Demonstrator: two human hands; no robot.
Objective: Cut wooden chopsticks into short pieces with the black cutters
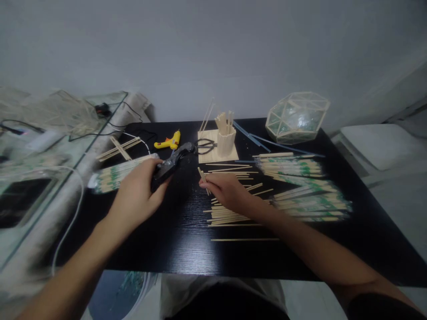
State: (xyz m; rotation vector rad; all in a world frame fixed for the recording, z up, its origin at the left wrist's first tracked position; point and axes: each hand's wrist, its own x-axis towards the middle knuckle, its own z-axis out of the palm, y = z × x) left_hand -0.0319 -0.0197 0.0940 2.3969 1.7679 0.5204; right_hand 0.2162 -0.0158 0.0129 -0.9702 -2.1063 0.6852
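My left hand [135, 191] is wrapped round a dark hand tool, which looks like a cutter [171, 165], its head pointing away from me over the black table [140, 249]. To the right, my right hand [228, 190] pinches a few short wooden sticks [202, 175] that tilt up between thumb and fingers. Under and around that hand lie many loose thin wooden sticks [230, 218], roughly side by side. Beyond the hands, a wooden cup [226, 144] full of upright sticks stands on a square wooden board [210, 156]. Dark-handled scissors [206, 146] rest at the board's left side.
A yellow glue gun [169, 141] lies at the back left, near a stick bundle [111, 175]. Green-printed stick packs [313, 200] lie at right. A clear faceted frame [298, 118] sits in the back right corner. Below the front edge is a bucket [146, 289].
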